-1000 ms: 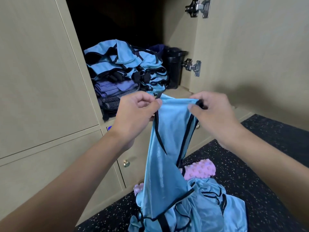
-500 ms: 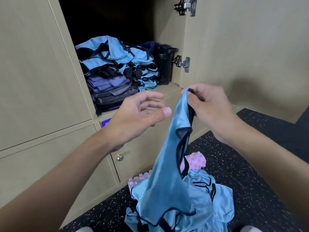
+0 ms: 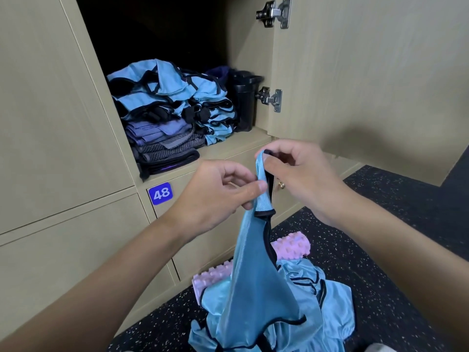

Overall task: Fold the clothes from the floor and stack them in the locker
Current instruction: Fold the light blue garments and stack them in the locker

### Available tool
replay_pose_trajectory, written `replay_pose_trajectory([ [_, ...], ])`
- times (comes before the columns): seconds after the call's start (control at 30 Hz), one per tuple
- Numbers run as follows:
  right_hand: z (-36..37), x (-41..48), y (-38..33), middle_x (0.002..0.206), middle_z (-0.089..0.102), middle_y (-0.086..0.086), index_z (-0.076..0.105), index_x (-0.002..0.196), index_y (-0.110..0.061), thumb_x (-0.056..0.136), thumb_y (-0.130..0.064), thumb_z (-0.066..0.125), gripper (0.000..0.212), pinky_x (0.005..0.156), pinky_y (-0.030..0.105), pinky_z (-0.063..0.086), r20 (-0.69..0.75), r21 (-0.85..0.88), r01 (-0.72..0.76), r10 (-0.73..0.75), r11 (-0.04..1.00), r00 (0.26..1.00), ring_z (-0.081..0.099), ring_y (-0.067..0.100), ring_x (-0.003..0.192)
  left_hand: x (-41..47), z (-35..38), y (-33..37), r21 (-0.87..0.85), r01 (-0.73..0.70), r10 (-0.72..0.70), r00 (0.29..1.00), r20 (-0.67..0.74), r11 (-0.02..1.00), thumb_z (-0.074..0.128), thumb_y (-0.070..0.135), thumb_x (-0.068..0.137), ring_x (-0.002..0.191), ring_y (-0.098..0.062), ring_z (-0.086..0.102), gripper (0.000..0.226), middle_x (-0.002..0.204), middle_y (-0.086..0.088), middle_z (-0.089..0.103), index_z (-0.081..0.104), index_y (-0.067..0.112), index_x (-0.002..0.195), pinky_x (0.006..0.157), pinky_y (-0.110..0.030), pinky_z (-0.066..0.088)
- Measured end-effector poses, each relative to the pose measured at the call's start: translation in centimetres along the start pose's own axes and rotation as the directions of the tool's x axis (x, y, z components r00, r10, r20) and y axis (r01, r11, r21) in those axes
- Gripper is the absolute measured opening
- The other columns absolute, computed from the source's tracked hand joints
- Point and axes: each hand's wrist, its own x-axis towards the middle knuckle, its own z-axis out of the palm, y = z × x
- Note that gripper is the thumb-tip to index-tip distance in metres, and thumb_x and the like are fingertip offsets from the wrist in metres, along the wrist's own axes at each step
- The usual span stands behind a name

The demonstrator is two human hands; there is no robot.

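Before the locker (image 3: 241, 144), left hand (image 3: 215, 196) now pinches bib (image 3: 251, 275).

Folded stack (image 3: 167, 115) in locker (image 3: 243, 146), left of canister (image 3: 245, 100)

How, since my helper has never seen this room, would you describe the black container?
Find the open locker above the blue 48 plate. On its shelf, right of the stacked clothes, the black container stands by the lower door hinge. It is the only rigid, upright item there.
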Motion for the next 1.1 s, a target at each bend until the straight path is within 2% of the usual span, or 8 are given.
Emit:
replay_pose_trajectory([
  [0.13, 0.1, 0.4, 0.3, 0.070, 0.059, -0.004, 0.072, 0.096, -0.015, 0.093, -0.005, 0.061, 0.015, 0.063, 0.018, 0.042, -0.005, 0.029, -0.035, 0.035, 0.999, 0.999, 0.049, 0.005, 0.064, 0.5, -0.1, -0.3, -0.023, -0.010, 0.009, 0.999, -0.031, 1.000, 0.071, 0.008, 0.090, 0.050, -0.010, 0.057, 0.015, 0.059, -0.004, 0.066, 0.069, 0.009, 0.076, 0.052, -0.022, 0.048],
  [0.3, 0.7, 0.3, 0.5, 0.081, 0.066, -0.005, 0.055, 0.122, -0.023, 0.091, -0.020, 0.068, 0.034, 0.077, 0.021, 0.047, 0.017, 0.127, -0.078, 0.077, 0.989, 0.997, 0.060, 0.001, 0.071, 0.9, -0.6, -0.3, -0.271, 0.053, -0.093, 0.986, -0.139, 0.961, 0.068, 0.003, 0.091, 0.058, -0.020, 0.062, 0.012, 0.072, -0.022, 0.069, 0.069, 0.001, 0.079, 0.063, -0.029, 0.059],
  [0.43, 1.6, -0.4, 0.5, 0.095, 0.067, 0.005, 0.049, 0.111, -0.024, 0.078, -0.022, 0.081, 0.046, 0.070, 0.014, 0.044, 0.119, 0.079, -0.046, 0.037, 0.996, 0.992, 0.061, 0.006, 0.081, 0.8, -1.2, 0.2, -0.405, 0.036, -0.121, 0.975, -0.186, 0.914, 0.067, 0.003, 0.091, 0.066, -0.023, 0.068, 0.011, 0.074, -0.019, 0.071, 0.068, -0.006, 0.084, 0.070, -0.030, 0.062],
  [0.57, 2.3, -0.3, 1.1, 0.084, 0.066, 0.004, 0.057, 0.090, -0.019, 0.084, -0.010, 0.075, 0.021, 0.066, 0.017, 0.044, 0.023, -0.006, 0.014, -0.014, 1.000, 1.000, 0.056, 0.007, 0.069, 0.8, -1.4, 0.5, -0.461, -0.007, -0.118, 0.963, -0.242, 0.888, 0.065, 0.002, 0.092, 0.070, -0.022, 0.070, 0.014, 0.073, -0.016, 0.071, 0.067, -0.001, 0.079, 0.076, -0.030, 0.061],
  [0.73, 2.3, -0.3, 0.8, 0.071, 0.061, -0.001, 0.061, 0.081, -0.011, 0.090, -0.005, 0.066, 0.012, 0.063, 0.019, 0.042, 0.030, 0.005, 0.070, -0.070, 0.998, 0.997, 0.050, 0.007, 0.063, 1.1, -1.5, -0.3, -0.126, -0.085, 0.033, 0.928, -0.372, 0.988, 0.075, 0.015, 0.086, 0.079, -0.008, 0.057, 0.011, 0.094, -0.003, 0.066, 0.064, 0.019, 0.085, 0.070, -0.020, 0.045],
  [0.87, 2.3, -0.4, 0.4, 0.066, 0.059, 0.009, 0.057, 0.082, -0.001, 0.092, -0.010, 0.066, 0.017, 0.058, 0.025, 0.040, 0.054, 0.069, 0.076, -0.079, 0.995, 0.995, 0.046, 0.008, 0.059, 1.0, -2.5, -0.6, 0.240, -0.246, 0.285, 0.947, -0.145, 0.939, 0.075, 0.020, 0.088, 0.123, 0.007, 0.049, 0.041, 0.128, 0.015, 0.059, 0.060, 0.024, 0.126, 0.108, -0.017, 0.036],
  [0.97, 2.0, -0.4, 0.1, 0.079, 0.063, 0.031, 0.055, 0.085, 0.001, 0.094, -0.010, 0.065, 0.017, 0.071, 0.054, 0.049, 0.065, 0.100, 0.070, -0.077, 0.993, 0.995, 0.051, 0.022, 0.068, 1.2, -3.1, -0.8, 0.264, -0.310, 0.336, 0.940, -0.060, 0.914, 0.070, 0.018, 0.092, 0.106, -0.002, 0.061, 0.007, 0.106, 0.009, 0.069, 0.071, 0.017, 0.100, 0.104, -0.030, 0.044],
  [1.1, 2.1, -0.6, -0.2, 0.084, 0.060, 0.035, 0.057, 0.091, -0.003, 0.095, -0.012, 0.063, 0.012, 0.077, 0.059, 0.049, 0.122, 0.089, 0.055, -0.066, 0.995, 0.990, 0.049, 0.023, 0.069, 1.3, -3.4, -0.9, 0.222, -0.380, 0.407, 0.909, -0.089, 0.898, 0.065, 0.022, 0.093, 0.115, -0.009, 0.060, 0.011, 0.113, 0.006, 0.066, 0.062, 0.016, 0.084, 0.106, -0.042, 0.045],
])
